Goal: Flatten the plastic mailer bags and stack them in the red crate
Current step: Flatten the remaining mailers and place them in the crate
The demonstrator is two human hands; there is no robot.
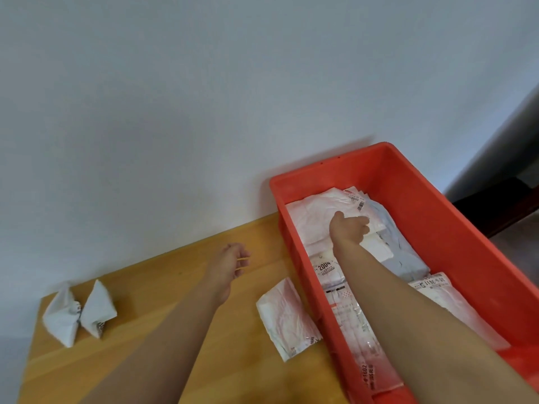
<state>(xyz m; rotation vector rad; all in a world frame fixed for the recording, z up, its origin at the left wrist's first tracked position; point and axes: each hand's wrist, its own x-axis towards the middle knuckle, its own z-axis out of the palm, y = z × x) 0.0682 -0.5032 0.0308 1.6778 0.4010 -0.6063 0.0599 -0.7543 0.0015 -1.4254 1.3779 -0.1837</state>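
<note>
Right hand (350, 228) reaches into red crate (437, 217), fingers pressing mailer bags (312, 220); left hand (230, 260) hovers, fingers loosely curled.

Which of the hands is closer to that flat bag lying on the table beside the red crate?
Left. The left hand hovers over the table just beyond the flat bag, apart from it. The right hand is inside the red crate, on the stacked bags.
</note>
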